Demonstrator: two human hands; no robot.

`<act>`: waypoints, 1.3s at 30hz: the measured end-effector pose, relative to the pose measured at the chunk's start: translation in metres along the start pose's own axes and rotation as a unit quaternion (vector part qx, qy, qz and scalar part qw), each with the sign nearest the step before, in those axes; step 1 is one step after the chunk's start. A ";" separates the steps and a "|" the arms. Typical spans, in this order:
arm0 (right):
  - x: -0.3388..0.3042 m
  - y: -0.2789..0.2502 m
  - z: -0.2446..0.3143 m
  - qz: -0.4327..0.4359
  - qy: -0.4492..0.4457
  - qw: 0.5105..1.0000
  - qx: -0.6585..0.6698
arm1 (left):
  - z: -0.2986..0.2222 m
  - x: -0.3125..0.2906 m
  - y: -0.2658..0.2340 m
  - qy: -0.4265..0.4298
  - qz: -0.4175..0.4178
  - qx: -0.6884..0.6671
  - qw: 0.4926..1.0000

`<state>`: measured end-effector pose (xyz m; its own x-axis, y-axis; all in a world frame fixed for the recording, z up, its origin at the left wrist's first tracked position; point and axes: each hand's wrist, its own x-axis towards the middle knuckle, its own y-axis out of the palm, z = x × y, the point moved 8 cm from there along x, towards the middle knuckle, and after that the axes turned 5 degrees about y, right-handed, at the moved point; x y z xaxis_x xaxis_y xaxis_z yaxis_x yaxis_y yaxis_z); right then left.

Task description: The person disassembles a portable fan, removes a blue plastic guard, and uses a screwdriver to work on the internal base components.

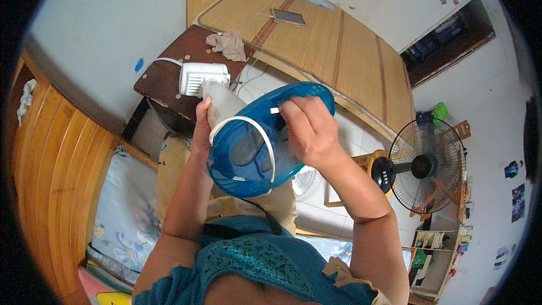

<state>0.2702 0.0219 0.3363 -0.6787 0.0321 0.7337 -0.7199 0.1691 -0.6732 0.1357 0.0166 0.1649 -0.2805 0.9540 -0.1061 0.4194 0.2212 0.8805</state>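
A blue translucent bucket (228, 161) with a curved white handle (264, 135) tilts in front of my body, above my lap. Dark grey shapes, hard to make out, show inside it. My left hand (204, 121) is at the bucket's left side, its thumb against a pale grey, smooth piece (223, 101); its other fingers are mostly hidden. Over the bucket's right part is my right hand (309, 127), fingers curled together, with a small white piece (275, 110) at the fingertips. A white vented box (203, 77) with a cord lies just beyond the grey piece.
The vented box and a crumpled beige cloth (227, 46) rest on a dark brown table (169, 68). Behind stands a bed with a woven mat (322, 39), bearing a tablet (288, 17). A black standing fan (427, 166) is at right, a wooden headboard (56, 181) at left.
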 end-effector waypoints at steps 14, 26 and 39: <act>0.012 -0.005 -0.008 -0.044 0.058 0.997 0.001 | 0.008 -0.006 0.011 -0.069 0.025 -0.046 0.996; 0.027 -0.003 -0.030 0.005 0.160 0.975 0.156 | -0.005 -0.006 0.021 -0.007 0.035 -0.022 0.999; 0.031 0.001 -0.012 -0.029 0.134 0.990 0.009 | -0.004 0.007 0.003 0.013 0.068 -0.053 0.996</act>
<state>0.2497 0.0351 0.3594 -0.5746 0.2841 0.7675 -0.7608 0.1601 -0.6289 0.1312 0.0227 0.1685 -0.2508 0.9676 0.0290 0.3615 0.0659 0.9300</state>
